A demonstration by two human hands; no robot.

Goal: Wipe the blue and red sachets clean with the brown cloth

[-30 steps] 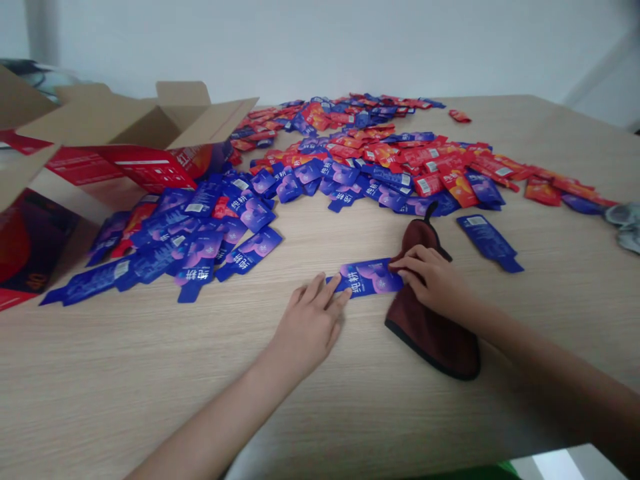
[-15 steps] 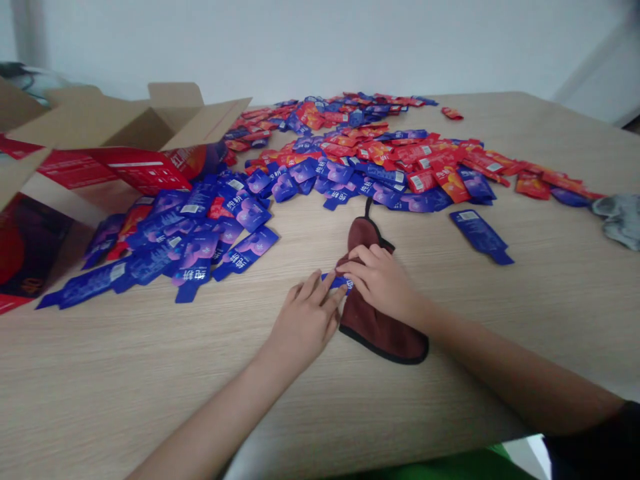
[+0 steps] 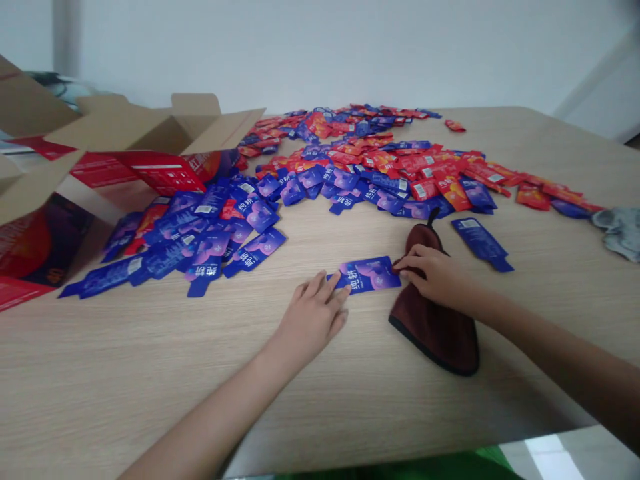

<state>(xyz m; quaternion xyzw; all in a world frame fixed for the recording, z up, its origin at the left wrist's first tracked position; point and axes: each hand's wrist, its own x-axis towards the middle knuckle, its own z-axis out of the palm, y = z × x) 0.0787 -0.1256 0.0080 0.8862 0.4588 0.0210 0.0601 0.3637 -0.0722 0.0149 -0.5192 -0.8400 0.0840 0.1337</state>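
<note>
Tabletop (image 3: 125, 360) of pale wood, wall (image 3: 325, 53) behind

We see dim, soft, diffuse light on the table (image 3: 210, 393), with faint shadows at lower right and a bright strip on the floor (image 3: 553, 459). Haze mutes the wall (image 3: 320, 53); the far packets (image 3: 345, 125) look soft, and the upper-right corner darkens.

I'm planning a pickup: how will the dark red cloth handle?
The dark red cloth with black edging looks floppy, likely to sag when lifted, as it bunches under the right hand. Being thin, it's probably light and unlikely to roll.
</note>
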